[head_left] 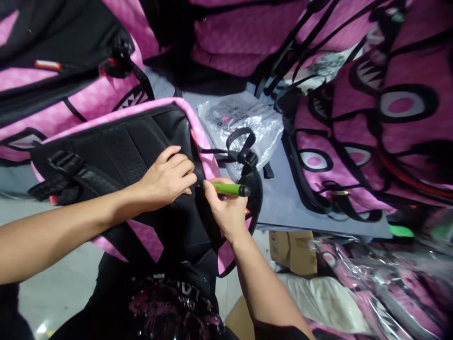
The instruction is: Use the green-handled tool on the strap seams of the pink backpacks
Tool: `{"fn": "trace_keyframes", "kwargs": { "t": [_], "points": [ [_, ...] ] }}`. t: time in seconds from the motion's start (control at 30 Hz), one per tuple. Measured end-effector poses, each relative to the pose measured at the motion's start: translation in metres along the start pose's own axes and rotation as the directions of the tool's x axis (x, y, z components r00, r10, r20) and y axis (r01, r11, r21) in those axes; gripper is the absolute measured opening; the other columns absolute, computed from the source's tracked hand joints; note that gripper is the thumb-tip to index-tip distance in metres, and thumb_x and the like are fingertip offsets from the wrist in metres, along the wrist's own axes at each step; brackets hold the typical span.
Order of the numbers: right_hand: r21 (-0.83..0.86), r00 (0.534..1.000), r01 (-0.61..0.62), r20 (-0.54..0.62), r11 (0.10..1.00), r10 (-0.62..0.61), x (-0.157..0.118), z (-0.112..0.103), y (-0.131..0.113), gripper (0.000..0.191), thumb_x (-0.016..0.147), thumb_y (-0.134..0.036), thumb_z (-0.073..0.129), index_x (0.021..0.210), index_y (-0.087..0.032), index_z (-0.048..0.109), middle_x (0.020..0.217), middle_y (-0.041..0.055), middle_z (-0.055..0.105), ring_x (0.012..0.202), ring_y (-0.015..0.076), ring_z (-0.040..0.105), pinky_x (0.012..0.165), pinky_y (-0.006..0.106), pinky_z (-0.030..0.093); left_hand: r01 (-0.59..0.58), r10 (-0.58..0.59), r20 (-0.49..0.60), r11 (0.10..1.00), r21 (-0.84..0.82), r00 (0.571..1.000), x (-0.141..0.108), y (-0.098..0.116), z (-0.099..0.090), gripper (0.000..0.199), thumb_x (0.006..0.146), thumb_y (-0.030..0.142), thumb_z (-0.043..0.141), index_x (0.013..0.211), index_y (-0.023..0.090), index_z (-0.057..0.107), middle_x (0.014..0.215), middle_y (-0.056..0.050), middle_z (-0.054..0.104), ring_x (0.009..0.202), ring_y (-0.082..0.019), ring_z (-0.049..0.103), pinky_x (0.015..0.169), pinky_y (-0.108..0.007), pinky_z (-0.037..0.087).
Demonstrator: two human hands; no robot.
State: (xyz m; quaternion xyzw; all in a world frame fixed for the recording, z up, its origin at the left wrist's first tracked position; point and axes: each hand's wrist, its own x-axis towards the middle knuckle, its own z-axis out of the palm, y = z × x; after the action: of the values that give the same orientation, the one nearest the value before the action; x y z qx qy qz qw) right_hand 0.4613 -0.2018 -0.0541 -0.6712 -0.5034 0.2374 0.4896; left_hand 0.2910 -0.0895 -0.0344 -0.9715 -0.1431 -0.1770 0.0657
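Note:
A black and pink backpack [120, 146] lies with its black strapped side up, partly over the table edge and above my lap. My left hand [168, 179] rests on that black panel, fingers curled near its right edge; anything pinched under the fingertips is hidden. In my right hand [226, 208] is a green marker pen [230, 190], its black end pointing right and the other end hidden at my fingers, beside the backpack's pink border. Black straps with a buckle [247, 158] hang off the bag just beyond my right hand.
A clear plastic bag [247, 123] lies on the grey table [283, 189]. More pink backpacks are piled at the left [106, 99], back and right [343, 156]. Below the table's right side are a cardboard box [293, 250] and plastic-wrapped pink bags [399, 288].

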Motion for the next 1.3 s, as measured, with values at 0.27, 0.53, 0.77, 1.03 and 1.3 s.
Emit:
{"fn": "trace_keyframes", "kwargs": {
  "t": [0.27, 0.53, 0.77, 1.03, 1.3],
  "points": [
    [0.199, 0.967, 0.209, 0.100, 0.957, -0.232, -0.023, -0.020, -0.014, 0.036, 0.093, -0.027, 0.064, 0.130, -0.024, 0.062, 0.111, 0.0055, 0.074, 0.100, 0.0202, 0.072, 0.092, 0.034, 0.059, 0.059, -0.072, 0.369, 0.997, 0.046, 0.927, 0.024, -0.039, -0.072, 0.047, 0.080, 0.064, 0.065, 0.078, 0.018, 0.062, 0.073, -0.003, 0.068, 0.071, -0.019, 0.063, 0.071, -0.033, 0.036],
    [0.048, 0.680, 0.729, 0.064, 0.683, -0.730, -0.017, -0.048, -0.084, 0.040, 0.096, -0.026, 0.061, 0.135, -0.027, 0.057, 0.108, 0.0042, 0.072, 0.102, 0.0208, 0.066, 0.090, 0.035, 0.057, 0.281, -0.259, 0.151, 0.949, -0.146, 0.954, 0.017, 0.058, -0.171, 0.042, 0.084, 0.058, 0.064, 0.070, 0.019, 0.059, 0.059, 0.004, 0.059, 0.057, -0.014, 0.055, 0.060, -0.027, 0.033],
    [-0.056, 0.649, 0.752, 0.236, 0.657, -0.723, -0.009, -0.026, -0.021, 0.028, 0.096, -0.018, 0.058, 0.124, -0.021, 0.064, 0.092, 0.0051, 0.071, 0.086, 0.0198, 0.063, 0.077, 0.035, 0.054, 0.428, -0.369, 0.334, 0.896, -0.121, 0.868, -0.007, 0.044, -0.100, 0.028, 0.097, 0.041, 0.052, 0.100, 0.019, 0.069, 0.095, -0.004, 0.075, 0.090, -0.020, 0.069, 0.079, -0.032, 0.047],
    [-0.058, 0.617, 0.784, 0.176, 0.618, -0.767, -0.022, -0.006, -0.015, 0.039, 0.091, -0.006, 0.061, 0.128, -0.021, 0.059, 0.101, 0.0062, 0.073, 0.091, 0.0198, 0.064, 0.081, 0.038, 0.048, 0.239, -0.277, 0.290, 0.958, 0.160, 0.916, 0.024, -0.002, -0.094, 0.097, 0.072, 0.040, 0.081, 0.152, 0.017, 0.032, 0.150, -0.018, 0.044, 0.133, -0.036, 0.043, 0.104, -0.047, 0.038],
    [-0.036, 0.699, 0.706, 0.201, 0.707, -0.687, -0.040, -0.019, -0.011, 0.034, 0.089, -0.014, 0.065, 0.122, -0.021, 0.062, 0.103, 0.0090, 0.073, 0.097, 0.0238, 0.067, 0.084, 0.041, 0.054, 0.179, -0.239, 0.406, 0.967, 0.181, 0.882, 0.035, -0.012, -0.058, 0.104, 0.074, 0.056, 0.075, 0.155, 0.015, 0.025, 0.144, -0.019, 0.048, 0.126, -0.036, 0.046, 0.099, -0.046, 0.040]
  ]
}}
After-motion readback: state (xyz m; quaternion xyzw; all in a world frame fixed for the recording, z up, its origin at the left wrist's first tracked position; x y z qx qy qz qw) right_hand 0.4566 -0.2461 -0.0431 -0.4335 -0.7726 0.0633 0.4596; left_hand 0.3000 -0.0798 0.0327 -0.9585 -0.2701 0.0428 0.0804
